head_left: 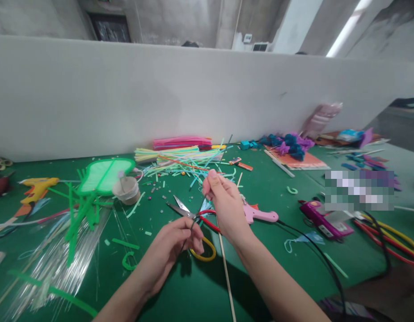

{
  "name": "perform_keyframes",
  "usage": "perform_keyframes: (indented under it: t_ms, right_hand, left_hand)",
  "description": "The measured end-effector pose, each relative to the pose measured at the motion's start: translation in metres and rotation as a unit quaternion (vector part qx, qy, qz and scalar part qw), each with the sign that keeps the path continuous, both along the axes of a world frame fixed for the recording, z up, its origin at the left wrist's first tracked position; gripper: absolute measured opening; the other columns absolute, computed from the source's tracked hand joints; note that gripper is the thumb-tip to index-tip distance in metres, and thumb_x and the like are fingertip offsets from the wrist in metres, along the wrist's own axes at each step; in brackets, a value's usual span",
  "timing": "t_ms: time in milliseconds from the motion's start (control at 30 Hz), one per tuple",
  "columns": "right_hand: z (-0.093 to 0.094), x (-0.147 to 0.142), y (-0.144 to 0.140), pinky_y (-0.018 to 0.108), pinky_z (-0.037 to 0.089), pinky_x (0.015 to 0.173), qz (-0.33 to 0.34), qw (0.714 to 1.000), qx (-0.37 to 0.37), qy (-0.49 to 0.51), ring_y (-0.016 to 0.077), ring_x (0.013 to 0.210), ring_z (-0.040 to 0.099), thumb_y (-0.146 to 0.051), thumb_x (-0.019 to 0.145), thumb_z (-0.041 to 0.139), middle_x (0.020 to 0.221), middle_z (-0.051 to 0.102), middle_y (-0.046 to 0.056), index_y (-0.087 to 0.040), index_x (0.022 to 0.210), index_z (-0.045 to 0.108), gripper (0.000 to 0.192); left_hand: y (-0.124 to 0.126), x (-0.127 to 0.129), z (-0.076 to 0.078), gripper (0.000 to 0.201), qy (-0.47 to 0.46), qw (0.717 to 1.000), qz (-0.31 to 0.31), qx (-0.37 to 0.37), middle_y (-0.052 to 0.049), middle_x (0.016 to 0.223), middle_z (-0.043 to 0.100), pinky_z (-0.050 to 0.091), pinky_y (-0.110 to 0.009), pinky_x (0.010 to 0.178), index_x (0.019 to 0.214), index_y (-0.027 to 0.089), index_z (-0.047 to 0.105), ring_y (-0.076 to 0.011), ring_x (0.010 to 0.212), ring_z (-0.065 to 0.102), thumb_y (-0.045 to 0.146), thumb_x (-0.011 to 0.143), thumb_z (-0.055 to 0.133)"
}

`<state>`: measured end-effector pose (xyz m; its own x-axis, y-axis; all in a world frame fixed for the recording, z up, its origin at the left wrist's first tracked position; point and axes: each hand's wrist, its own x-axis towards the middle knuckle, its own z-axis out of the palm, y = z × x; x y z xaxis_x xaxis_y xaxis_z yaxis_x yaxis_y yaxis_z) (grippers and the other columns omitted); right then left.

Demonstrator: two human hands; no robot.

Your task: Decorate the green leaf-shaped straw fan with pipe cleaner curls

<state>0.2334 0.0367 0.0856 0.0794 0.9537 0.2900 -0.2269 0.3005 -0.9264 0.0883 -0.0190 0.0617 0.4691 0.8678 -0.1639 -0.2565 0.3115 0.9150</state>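
My left hand [175,239] is closed, thumb against forefinger, on a thin dark strand [192,225]. To the right and higher up, my right hand [225,201] is closed in a pinch at the fingertips. What it holds, if anything, is too small to tell. A thin orange stem [183,162] runs toward those fingertips, but I cannot tell whether they touch it. Scissors [180,208] with parted blades and red and yellow handles lie on the table, partly behind my left hand. Under my right hand, a thin wooden stick [226,273] slants toward me.
A pink glue gun [260,214] lies right, with a magenta tool [324,219] beyond it. Pastel stems [180,156] are heaped along the white partition [193,94]. At left are a plastic cup [126,190], a green fuzzy piece [106,176] and a yellow glue gun [37,190].
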Motion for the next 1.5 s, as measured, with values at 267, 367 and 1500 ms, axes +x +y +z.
perform_keyframes:
  t_ms: [267, 367, 1500]
  right_hand:
    - [0.005, -0.002, -0.01, 0.026, 0.026, 0.051, -0.005, 0.994, 0.03, -0.107, 0.0111, 0.053, 0.033, -0.044, 0.099, 0.042, 0.055, 0.036, -0.005, -0.02, 0.061, 0.05, 0.046]
    - [0.006, -0.002, -0.013, 0.026, 0.027, 0.051, -0.01, 0.992, 0.031, -0.122, 0.0105, 0.053, 0.035, -0.042, 0.099, 0.041, 0.056, 0.038, -0.004, -0.019, 0.061, 0.049, 0.046]
    - [0.024, 0.007, -0.018, 0.027, 0.025, 0.049, -0.066, 0.987, 0.051, -0.14, 0.0102, 0.051, 0.033, -0.048, 0.099, 0.044, 0.054, 0.037, -0.005, -0.02, 0.062, 0.05, 0.046]
  left_hand:
    - [-0.001, 0.004, -0.011, 0.025, 0.044, 0.998, 0.003, 0.038, 0.001, 0.06, 0.046, 0.034, -0.029, 0.064, 0.058, 0.019, 0.047, -0.0157, 0.061, 0.048, 0.016, 0.082, 0.04]
    - [-0.002, 0.006, -0.013, 0.024, 0.017, 0.999, -0.004, 0.037, 0.001, 0.058, 0.043, 0.037, -0.03, 0.067, 0.057, 0.02, 0.044, -0.0174, 0.062, 0.051, 0.016, 0.081, 0.039]
    - [-0.006, 0.006, -0.021, 0.013, 0.095, 0.984, 0.095, 0.119, 0.0, 0.078, 0.063, 0.042, -0.025, 0.074, 0.084, 0.02, 0.064, -0.0146, 0.076, 0.055, 0.031, 0.088, 0.061]
